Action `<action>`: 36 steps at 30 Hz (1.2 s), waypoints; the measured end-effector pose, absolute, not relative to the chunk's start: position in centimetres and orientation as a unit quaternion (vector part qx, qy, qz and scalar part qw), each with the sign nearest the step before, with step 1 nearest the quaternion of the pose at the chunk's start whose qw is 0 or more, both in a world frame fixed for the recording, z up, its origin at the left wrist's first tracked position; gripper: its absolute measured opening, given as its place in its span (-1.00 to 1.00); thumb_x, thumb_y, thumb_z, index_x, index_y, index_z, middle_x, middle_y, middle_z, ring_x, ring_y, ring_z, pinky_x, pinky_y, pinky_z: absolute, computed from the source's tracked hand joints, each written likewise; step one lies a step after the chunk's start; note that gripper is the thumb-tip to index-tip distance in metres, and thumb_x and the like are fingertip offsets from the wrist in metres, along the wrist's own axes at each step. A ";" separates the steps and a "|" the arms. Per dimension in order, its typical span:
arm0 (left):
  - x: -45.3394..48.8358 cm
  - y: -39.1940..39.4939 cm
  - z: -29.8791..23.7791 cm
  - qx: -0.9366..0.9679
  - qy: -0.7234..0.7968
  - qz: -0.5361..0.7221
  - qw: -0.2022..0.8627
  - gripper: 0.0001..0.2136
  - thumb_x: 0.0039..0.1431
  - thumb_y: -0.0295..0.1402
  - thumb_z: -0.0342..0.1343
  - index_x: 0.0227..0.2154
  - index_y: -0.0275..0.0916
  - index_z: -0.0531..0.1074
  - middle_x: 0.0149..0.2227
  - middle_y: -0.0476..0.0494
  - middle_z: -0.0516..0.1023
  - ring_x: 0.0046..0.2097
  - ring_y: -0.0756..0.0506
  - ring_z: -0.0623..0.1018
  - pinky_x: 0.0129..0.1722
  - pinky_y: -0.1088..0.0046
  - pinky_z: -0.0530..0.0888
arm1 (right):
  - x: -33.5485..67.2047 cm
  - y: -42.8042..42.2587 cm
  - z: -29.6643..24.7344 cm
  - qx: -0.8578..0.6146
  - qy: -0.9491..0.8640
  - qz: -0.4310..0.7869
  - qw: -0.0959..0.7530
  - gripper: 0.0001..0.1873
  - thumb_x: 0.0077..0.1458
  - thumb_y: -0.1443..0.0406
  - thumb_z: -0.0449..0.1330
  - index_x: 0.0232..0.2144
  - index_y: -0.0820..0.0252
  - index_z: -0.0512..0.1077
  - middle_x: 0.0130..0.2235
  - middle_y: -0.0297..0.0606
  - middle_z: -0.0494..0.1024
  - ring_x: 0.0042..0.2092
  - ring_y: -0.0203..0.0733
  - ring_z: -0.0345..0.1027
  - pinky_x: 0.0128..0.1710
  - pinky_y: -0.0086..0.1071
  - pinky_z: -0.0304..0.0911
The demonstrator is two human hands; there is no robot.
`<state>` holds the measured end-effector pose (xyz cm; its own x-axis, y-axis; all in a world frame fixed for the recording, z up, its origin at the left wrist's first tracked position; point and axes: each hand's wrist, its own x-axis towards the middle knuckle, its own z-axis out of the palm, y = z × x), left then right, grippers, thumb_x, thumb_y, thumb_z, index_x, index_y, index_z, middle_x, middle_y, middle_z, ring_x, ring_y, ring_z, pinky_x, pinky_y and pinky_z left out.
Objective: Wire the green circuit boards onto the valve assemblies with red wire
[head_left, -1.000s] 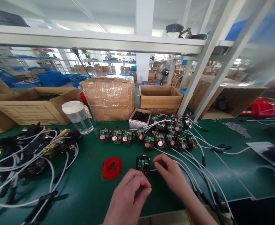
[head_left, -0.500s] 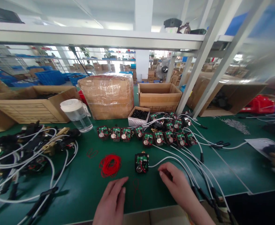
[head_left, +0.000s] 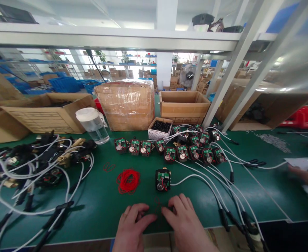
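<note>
My left hand (head_left: 133,227) and my right hand (head_left: 185,224) lie low on the green mat (head_left: 96,206) near its front edge, fingers stretched out and fingertips close together. A thin red wire loop (head_left: 157,204) lies on the mat between the fingertips; I cannot tell whether either hand touches it. Just beyond stands a black module with a green circuit board (head_left: 163,179), its white cable (head_left: 195,176) running off to the right. A bundle of red wire loops (head_left: 128,181) lies to the left of the module.
A row of similar modules (head_left: 169,152) with white cables lies further back, behind it a small white box of black parts (head_left: 160,127). A plastic jug (head_left: 92,124), a wrapped carton (head_left: 127,105) and open cartons stand at the back. A tangle of cabled parts (head_left: 38,161) fills the left. Another person's hand (head_left: 304,175) is at the right edge.
Both hands have drawn back from the module toward the front edge. The right hand has left the cable, and the two hands have come together round the thin red loop.
</note>
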<state>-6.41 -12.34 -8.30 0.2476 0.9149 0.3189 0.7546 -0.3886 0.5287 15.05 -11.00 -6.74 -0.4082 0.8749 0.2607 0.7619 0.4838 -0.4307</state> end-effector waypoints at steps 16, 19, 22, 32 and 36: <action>-7.1 -12.5 -9.1 0.765 0.533 0.325 0.160 -0.63 0.29 -0.44 -0.02 0.10 -0.02 0.45 0.00 -0.19 0.53 0.01 -0.12 0.58 -0.03 0.37 0.58 | 18.0 -11.7 -7.0 -0.553 -0.759 0.176 0.295 -0.59 0.14 0.58 -0.04 -0.12 0.05 0.37 -0.14 -0.21 0.41 -0.10 -0.04 0.28 -0.13 -0.18 0.26; -5.8 -11.8 -8.7 0.745 0.570 0.313 0.149 -0.71 0.29 -0.30 0.08 0.04 -0.05 0.49 -0.03 -0.19 0.54 -0.04 -0.17 0.58 -0.06 0.27 0.59 | 17.3 -11.5 -7.1 -0.571 -0.744 0.176 0.300 -0.75 0.24 0.49 0.01 -0.19 0.07 0.37 -0.18 -0.22 0.42 -0.13 -0.04 0.30 -0.16 -0.18 0.26; -3.7 -10.3 -7.5 0.727 0.599 0.291 0.166 -0.77 0.26 -0.31 0.12 -0.05 -0.12 0.53 -0.09 -0.18 0.56 -0.08 -0.19 0.58 -0.06 0.20 0.57 | 16.3 -10.9 -7.1 -0.606 -0.724 0.169 0.284 -0.84 0.21 0.47 0.10 -0.29 0.09 0.37 -0.25 -0.23 0.41 -0.17 -0.02 0.30 -0.17 -0.16 0.24; 0.2 -8.1 -5.1 0.759 0.634 0.117 0.091 -0.72 0.31 -0.55 -0.10 -0.27 -0.24 0.54 -0.23 -0.19 0.53 -0.17 -0.24 0.51 -0.15 0.13 0.41 | 15.6 -10.5 -7.1 -0.620 -0.715 0.156 0.283 -0.77 0.16 0.54 0.09 -0.33 0.11 0.38 -0.28 -0.25 0.42 -0.20 -0.05 0.31 -0.20 -0.21 0.21; 0.1 -8.6 -6.6 0.764 0.633 0.118 0.043 -0.69 0.28 -0.63 -0.15 -0.30 -0.27 0.51 -0.24 -0.22 0.52 -0.16 -0.25 0.50 -0.14 0.13 0.40 | 15.8 -10.5 -7.1 -0.617 -0.711 0.177 0.287 -0.76 0.17 0.54 0.08 -0.29 0.12 0.40 -0.25 -0.23 0.43 -0.17 -0.05 0.31 -0.16 -0.20 0.21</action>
<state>0.13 -8.56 -6.59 0.1710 0.9772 0.1262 0.9568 -0.1952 0.2155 15.81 -10.45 -7.09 -0.0730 0.9791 0.1897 0.7753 0.1754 -0.6067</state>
